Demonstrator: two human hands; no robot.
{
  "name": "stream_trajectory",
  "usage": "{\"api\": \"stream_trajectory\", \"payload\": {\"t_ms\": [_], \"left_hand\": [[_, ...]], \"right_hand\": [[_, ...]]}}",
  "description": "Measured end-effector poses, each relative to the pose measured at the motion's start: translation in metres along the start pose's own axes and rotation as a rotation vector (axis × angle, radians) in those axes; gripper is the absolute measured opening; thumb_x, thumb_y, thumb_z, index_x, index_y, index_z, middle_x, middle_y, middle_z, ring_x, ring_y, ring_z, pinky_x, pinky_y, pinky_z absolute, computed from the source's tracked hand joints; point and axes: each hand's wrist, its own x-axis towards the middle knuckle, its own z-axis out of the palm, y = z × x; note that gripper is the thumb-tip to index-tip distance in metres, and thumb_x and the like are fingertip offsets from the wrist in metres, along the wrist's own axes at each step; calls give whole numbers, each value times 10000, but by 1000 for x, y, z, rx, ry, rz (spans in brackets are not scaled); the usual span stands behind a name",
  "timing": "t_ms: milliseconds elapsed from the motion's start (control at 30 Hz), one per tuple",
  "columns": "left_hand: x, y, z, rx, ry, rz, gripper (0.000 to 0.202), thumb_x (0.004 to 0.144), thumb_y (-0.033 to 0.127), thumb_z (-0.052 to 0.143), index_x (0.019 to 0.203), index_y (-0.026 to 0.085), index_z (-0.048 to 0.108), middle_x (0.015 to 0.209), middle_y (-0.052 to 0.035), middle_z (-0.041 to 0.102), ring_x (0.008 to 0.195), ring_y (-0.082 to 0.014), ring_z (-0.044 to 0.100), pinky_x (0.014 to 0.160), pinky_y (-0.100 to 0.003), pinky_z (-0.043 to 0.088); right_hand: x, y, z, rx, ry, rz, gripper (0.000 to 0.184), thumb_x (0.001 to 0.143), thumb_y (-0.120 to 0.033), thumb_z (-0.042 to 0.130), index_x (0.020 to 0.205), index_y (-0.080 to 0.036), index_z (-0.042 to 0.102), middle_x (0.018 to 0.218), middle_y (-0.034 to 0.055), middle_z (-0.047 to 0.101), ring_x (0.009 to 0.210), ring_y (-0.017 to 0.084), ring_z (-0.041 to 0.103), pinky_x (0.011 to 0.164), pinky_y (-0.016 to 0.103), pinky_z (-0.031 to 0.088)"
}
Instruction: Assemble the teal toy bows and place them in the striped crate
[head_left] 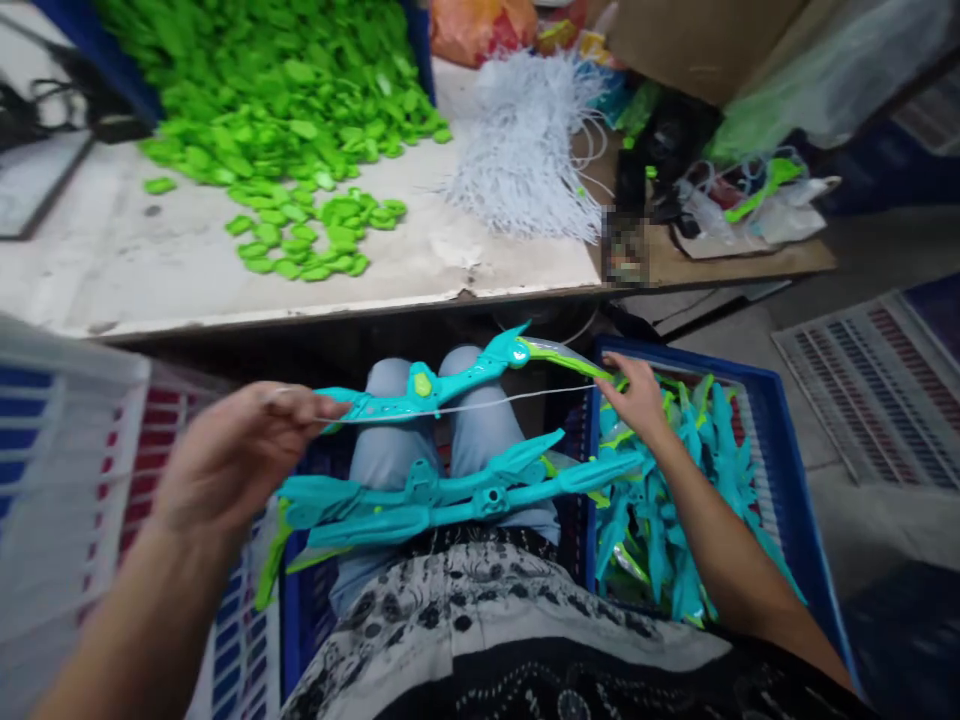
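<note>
Toy bow [450, 385], teal with a green tip, held level above the knees, white string [480, 407] running taut below it from end to end. Left hand [240, 450] closed, pinching the string at the near-left end of the bow; right hand [637, 395] gripping the green tip with fingers curled. Stringing step apparently in hand; next move likely calls for steady tension and a firm seat of the string at the tip. More bows [450, 495] across the lap just below the hands. Blue crate [787, 480] of bow parts under the right wrist. Beyond both hands, table [150, 280] with green pieces [300, 230] and white strings [525, 150].
</note>
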Motion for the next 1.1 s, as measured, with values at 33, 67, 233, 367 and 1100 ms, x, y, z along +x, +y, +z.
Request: {"api": "stream_trajectory", "payload": {"t_ms": [33,67,233,367,1100], "left_hand": [[-7,-6,9,-48,-42,-16,215,599,459,776,634,271,678,665,41,670,786,-198,661,871,-424,536],[-14,-12,18,-80,-71,-34,201,581,406,806,659,256,697,690,14,685,775,-202,670,852,-409,544],[-36,-34,45,-183,-200,-176,312,561,333,843,820,209,721,690,-52,706,717,-236,695,769,-390,553],[-48,-40,50,-278,-332,-253,285,604,389,816,710,172,664,654,-55,683,659,-209,673,683,-340,544],[41,-42,-69,-90,641,380,206,684,323,704,760,131,698,506,38,509,443,-57,408,423,-179,297]], "right_hand": [[9,-16,2,-26,22,-71,376,846,-396,564,1147,-177,622,1049,123,672,1031,285,566,922,461,443],[18,-37,6,-26,27,-150,332,864,-385,550,1105,-176,640,1047,128,668,1027,284,559,923,459,435],[36,-176,80,56,-317,-686,317,912,-350,487,1128,-171,634,1100,142,629,1026,272,523,899,431,419],[28,-254,141,-123,-524,-832,367,934,-303,439,1271,-225,561,1053,135,616,993,279,505,902,447,387],[96,-215,139,393,-1016,-415,543,767,-282,647,1306,-258,575,1191,9,667,979,237,662,895,341,520]]}}
